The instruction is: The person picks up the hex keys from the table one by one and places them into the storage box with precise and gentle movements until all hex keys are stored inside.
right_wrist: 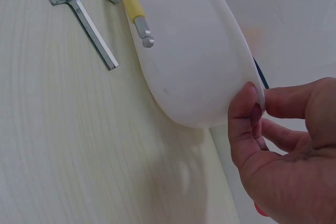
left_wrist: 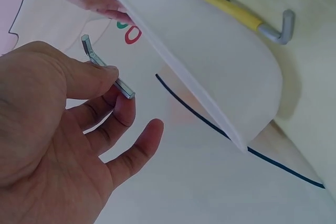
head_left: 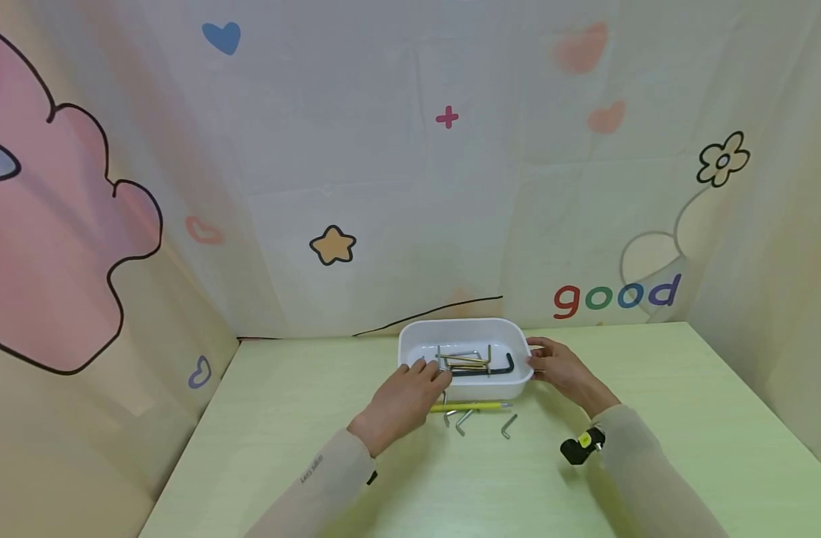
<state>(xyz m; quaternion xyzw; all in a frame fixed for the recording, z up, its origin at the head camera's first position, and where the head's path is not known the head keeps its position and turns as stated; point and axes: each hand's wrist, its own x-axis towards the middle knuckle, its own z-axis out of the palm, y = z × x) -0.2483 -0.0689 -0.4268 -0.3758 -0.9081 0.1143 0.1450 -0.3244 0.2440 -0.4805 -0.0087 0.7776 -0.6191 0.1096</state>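
In the left wrist view my left hand [left_wrist: 63,114] pinches a short silver hex key [left_wrist: 124,88] between thumb and fingers. The head view has this hand [head_left: 405,394] over the near left side of a white tray [head_left: 494,391]. My right hand [head_left: 563,371] grips the tray's right rim, thumb and finger on either side of it, as the right wrist view shows. Inside the tray lie a black hex key [head_left: 494,370] and several gold and silver ones; my left fingers hide part of them.
Along the tray's near side lies a yellow-sleeved hex key [head_left: 477,406]. Small silver hex keys [head_left: 463,423] lie around it, one farther right [right_wrist: 89,27]. A printed curtain [head_left: 383,149] hangs behind the pale table [head_left: 282,418].
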